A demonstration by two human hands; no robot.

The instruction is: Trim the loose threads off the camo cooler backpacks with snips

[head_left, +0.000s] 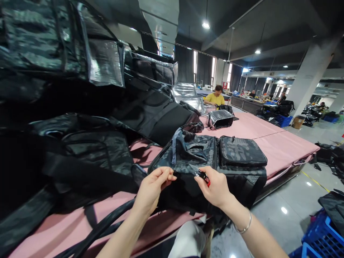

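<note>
Just in front of me, a dark camouflage bag [166, 157] with black sides lies on the pink-covered table [282, 143]. My left hand [154, 186] is closed in a pinch at the bag's near edge; whatever is between the fingertips is too small to make out. In my right hand [216, 186] is a pair of thread snips [202, 175], black and red, their pointed metal blades aimed left over the bag's edge. A padded rectangular pocket [242, 151] stands up on the bag's right part, and a loose flap [192, 147] is bunched on its left part.
Black and camouflage bags with silver linings [106, 62] are piled high on the left. A silver-lined bag [220, 118] sits farther along the table. A person in yellow [215, 97] works beyond it. Blue crates [322, 233] stand on the floor at right.
</note>
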